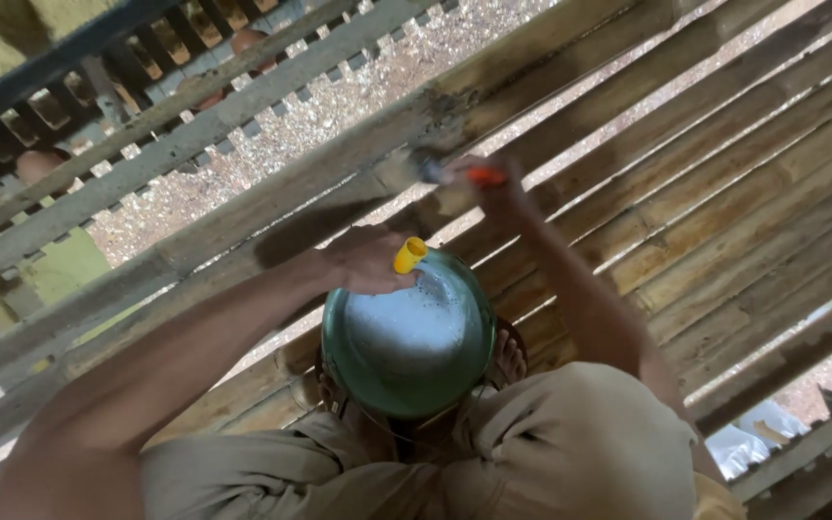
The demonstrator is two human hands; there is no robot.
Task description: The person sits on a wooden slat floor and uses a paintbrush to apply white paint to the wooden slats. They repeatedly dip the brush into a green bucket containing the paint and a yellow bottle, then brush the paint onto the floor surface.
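Observation:
My right hand (496, 190) grips a paintbrush (450, 173) with an orange handle, its bristles pressed against a bamboo pole (272, 197) of the slatted floor. My left hand (370, 260) rests on the rim of a green metal bowl (408, 332) and holds a small yellow cap or tube (409, 254) at the rim. The bowl holds a whitish liquid and sits between my knees, above my feet. A dark wet-looking patch shows on the pole next to the brush.
I squat on bamboo slats (724, 193) with gaps showing gravel ground (329, 106) below. A dark railing (40, 67) crosses the upper left. A gap in the floor at lower right shows plastic sheeting (753, 443).

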